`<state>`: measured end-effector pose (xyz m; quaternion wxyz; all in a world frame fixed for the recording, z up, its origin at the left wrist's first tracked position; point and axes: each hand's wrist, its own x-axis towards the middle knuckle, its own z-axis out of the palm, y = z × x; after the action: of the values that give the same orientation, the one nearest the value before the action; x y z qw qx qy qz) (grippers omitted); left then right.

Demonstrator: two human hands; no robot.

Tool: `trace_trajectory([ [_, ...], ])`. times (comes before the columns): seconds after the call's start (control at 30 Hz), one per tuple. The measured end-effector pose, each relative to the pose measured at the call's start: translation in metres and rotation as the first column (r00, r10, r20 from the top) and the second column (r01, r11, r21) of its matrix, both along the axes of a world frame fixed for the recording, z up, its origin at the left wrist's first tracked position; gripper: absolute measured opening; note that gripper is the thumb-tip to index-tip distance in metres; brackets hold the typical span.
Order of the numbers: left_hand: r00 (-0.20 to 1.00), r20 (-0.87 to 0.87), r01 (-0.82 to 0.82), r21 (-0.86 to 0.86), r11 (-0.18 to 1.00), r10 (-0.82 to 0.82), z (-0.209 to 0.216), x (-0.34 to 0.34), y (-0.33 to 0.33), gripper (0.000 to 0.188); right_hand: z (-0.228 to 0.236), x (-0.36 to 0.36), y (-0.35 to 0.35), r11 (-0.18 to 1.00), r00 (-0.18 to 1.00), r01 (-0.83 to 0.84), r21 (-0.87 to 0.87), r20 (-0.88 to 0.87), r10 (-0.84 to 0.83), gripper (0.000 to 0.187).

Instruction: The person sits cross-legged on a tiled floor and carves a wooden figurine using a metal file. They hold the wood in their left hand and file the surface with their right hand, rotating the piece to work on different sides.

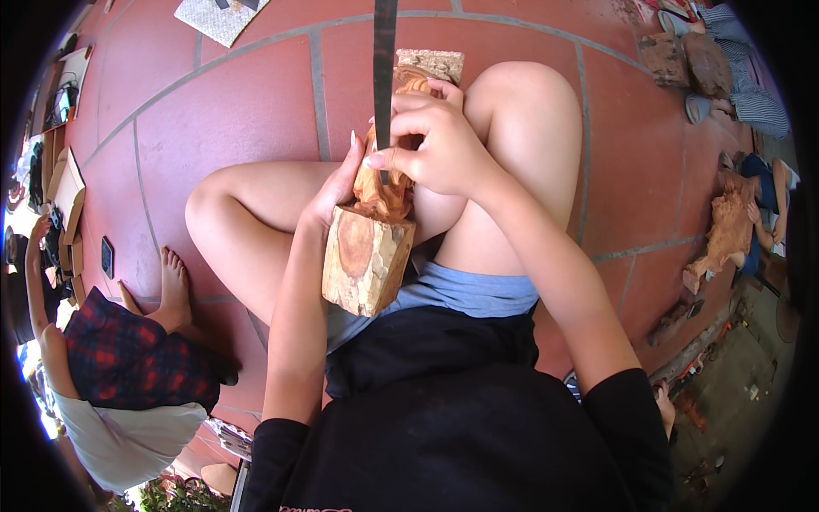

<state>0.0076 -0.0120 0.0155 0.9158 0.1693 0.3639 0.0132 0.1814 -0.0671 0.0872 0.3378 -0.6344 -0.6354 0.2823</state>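
Observation:
A carved wooden figure lies lengthwise between my bent legs. Its thick, uncarved block end points toward me, with bark-like pale sides and a darker heart. My left hand is closed along the figure's left side and steadies it. Over the carving, my right hand pinches a long, dark, narrow strip between thumb and fingers. The strip runs up out of view, and its lower end meets the carved part. Whether it is a file or another kind of blade I cannot tell.
Red floor tiles surround me. A phone lies at left near a seated person in plaid. Wood pieces and a large reddish wood slab are at right, near other people. A pale mat lies ahead.

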Motion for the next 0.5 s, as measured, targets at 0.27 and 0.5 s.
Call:
trace_trajectory([
  [0.27,1.000,-0.023,-0.016,-0.001,1.000,0.016,-0.0009,-0.0008,0.0000,0.075,-0.0034,0.0016,0.0009,0.999,0.999,-0.048,0.001,-0.002,0.048,0.021],
  [0.5,0.999,-0.011,0.040,-0.005,0.999,-0.040,0.0005,-0.0033,0.0018,0.074,-0.0053,0.0007,0.0069,0.992,0.963,0.123,-0.009,-0.242,-0.121,0.022],
])
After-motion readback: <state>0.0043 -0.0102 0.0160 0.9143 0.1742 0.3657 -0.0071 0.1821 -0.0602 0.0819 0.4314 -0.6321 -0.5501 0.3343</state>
